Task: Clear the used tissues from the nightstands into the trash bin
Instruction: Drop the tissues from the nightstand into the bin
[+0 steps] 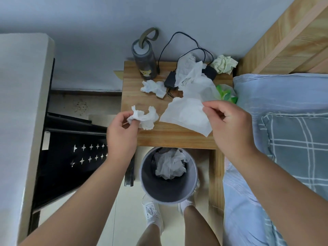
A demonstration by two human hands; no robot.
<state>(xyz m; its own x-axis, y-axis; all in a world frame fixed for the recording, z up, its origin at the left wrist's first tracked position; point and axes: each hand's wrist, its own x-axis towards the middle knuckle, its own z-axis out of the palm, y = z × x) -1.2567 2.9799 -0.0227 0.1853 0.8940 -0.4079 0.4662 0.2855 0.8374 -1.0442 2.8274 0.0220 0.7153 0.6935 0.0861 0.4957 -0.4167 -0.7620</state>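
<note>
– On the nightstand (168,137), front edge: which tissues are held?
– The left hand (122,128) grips a crumpled tissue (146,118) in curled fingers; the right hand (230,121) pinches a flat tissue (186,116) by its corner.

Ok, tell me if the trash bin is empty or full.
Neither: the trash bin holds a wad of crumpled tissues on its far side, and much of its dark inside is bare.
</note>
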